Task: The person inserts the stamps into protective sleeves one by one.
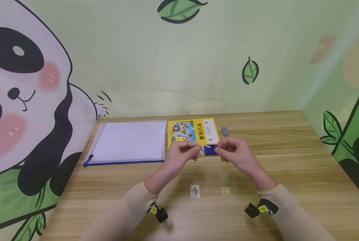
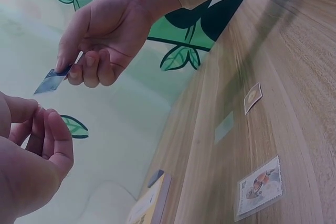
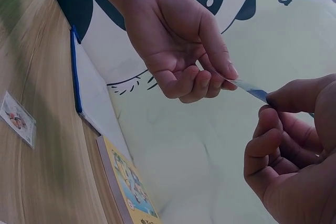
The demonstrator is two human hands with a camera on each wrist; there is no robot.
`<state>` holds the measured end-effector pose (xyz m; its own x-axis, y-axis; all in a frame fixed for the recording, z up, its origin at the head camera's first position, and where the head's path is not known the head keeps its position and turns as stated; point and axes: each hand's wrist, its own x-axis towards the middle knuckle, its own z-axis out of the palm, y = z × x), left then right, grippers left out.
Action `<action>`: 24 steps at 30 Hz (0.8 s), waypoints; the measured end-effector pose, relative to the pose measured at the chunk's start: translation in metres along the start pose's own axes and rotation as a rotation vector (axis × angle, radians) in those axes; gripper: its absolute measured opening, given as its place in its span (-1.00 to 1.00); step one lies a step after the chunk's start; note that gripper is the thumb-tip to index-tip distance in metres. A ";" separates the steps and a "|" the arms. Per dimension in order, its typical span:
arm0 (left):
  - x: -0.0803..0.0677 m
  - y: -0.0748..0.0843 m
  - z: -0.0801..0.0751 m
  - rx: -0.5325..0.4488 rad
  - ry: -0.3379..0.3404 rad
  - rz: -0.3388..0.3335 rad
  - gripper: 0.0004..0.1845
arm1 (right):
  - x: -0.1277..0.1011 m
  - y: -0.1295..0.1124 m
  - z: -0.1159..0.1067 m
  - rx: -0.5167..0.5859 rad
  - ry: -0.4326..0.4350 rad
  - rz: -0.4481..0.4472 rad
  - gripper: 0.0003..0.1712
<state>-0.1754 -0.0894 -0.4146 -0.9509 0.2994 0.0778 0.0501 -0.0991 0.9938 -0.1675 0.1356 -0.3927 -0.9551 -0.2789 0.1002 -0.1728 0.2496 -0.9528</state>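
Observation:
Both hands are raised over the table and hold a small clear plastic sleeve with a dark blue piece (image 1: 210,150) in it. Thumb and fingertips of the left hand (image 1: 182,154) pinch its clear end. At the blue end, the right hand (image 1: 234,152) pinches it between thumb and index finger. Seen nearly edge-on in the right wrist view, the sleeve (image 3: 251,88) spans the gap between the hands. Below them on the table lie a picture stamp in a clear sleeve (image 1: 195,191), a small square with a round gold motif (image 1: 226,191) and a pale translucent rectangle (image 1: 224,176).
A yellow picture book (image 1: 193,130) lies behind the hands, with a grey eraser-like block (image 1: 225,131) to its right. On the left is a clear zip folder with white paper (image 1: 126,142) and a blue edge. A panda-printed wall covering (image 1: 137,67) borders the wooden table (image 1: 287,150).

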 end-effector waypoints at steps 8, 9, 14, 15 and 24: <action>-0.001 0.001 0.000 0.018 0.009 -0.009 -0.78 | -0.001 -0.002 0.001 -0.002 0.001 0.011 -0.76; -0.001 0.001 0.000 0.019 0.009 -0.009 -0.78 | -0.001 -0.002 0.002 0.001 0.001 0.011 -0.76; -0.001 0.000 0.000 0.031 0.005 0.005 -0.75 | 0.000 0.001 0.004 0.010 0.014 0.029 -0.78; -0.001 0.000 0.000 0.033 0.005 0.008 -0.75 | 0.000 0.002 0.004 0.011 0.018 0.035 -0.79; -0.002 0.003 0.001 0.068 0.029 0.002 -0.75 | 0.000 0.006 0.007 0.028 0.032 0.051 -0.78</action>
<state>-0.1732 -0.0891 -0.4120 -0.9592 0.2717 0.0784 0.0718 -0.0342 0.9968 -0.1670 0.1300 -0.4002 -0.9697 -0.2369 0.0600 -0.1175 0.2363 -0.9645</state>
